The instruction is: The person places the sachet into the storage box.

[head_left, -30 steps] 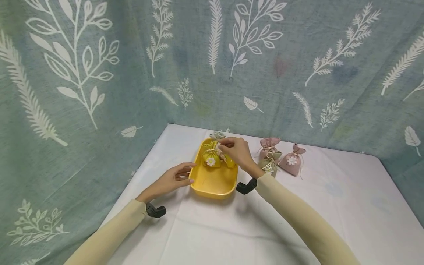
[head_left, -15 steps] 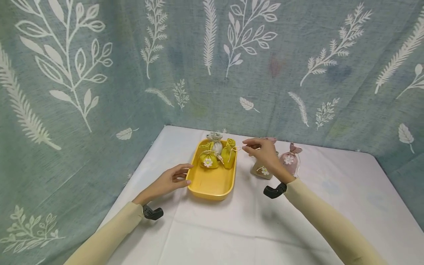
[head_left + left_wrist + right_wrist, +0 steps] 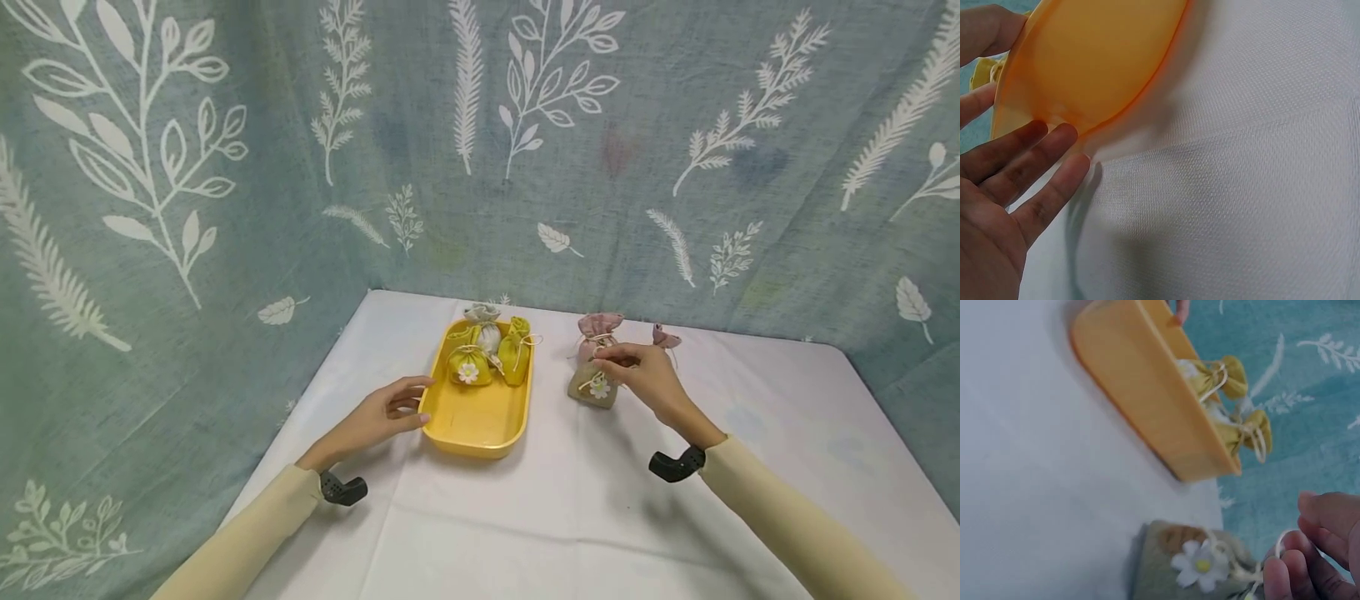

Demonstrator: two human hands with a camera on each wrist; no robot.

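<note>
1. Head view: showing a white cloth-covered table (image 3: 570,517) standing in a corner, backed on two sides by a grey-green curtain printed with white leaves and ferns (image 3: 225,167).
2. Resting on the cloth left of centre: a yellow oblong plastic tray (image 3: 474,421), holding at its far end two yellow-green drawstring pouches (image 3: 469,365), one bearing a white daisy, and a pale grey pouch (image 3: 486,327) behind them.
3. Sitting on the cloth just right of the tray: an olive-grey fabric pouch with a white daisy (image 3: 594,387), upright, with a pink drawstring pouch (image 3: 597,327) just behind it and another pink pouch (image 3: 664,337) partly hidden behind the hand.
4. Pinching the string at the neck of the olive-grey pouch: the right hand (image 3: 651,379), fingertips closed together on the cord (image 3: 1254,574) in the right wrist view.
5. Lying open beside the tray's near left corner: the left hand (image 3: 378,415), fingers (image 3: 1041,140) relaxed, straight and touching the tray's outer wall, holding nothing.
</note>
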